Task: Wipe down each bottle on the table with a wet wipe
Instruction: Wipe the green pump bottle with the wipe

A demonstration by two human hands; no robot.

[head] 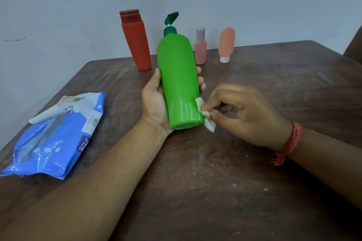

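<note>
left hand [156, 100] curls round the green bottle [179, 82]; right hand [244, 111] pinches the wipe [206, 116] against it.

- Your left hand [156, 101] lies palm up under the green bottle [179, 82], thumb on the bottle's left side and fingertips [201, 81] curling round its right side, so it grips the body.
- Your left forearm runs from the lower left corner of the view up to the bottle's base, above the counter [215, 182].
- Your right hand [246, 112] sits just right of the bottle's base, fingers curled, thumb and forefinger pinching a crumpled wet wipe [206, 116] against the bottle's lower right edge.
- Your right wrist, right of the bottle, wears a red thread band [290, 141].
</note>
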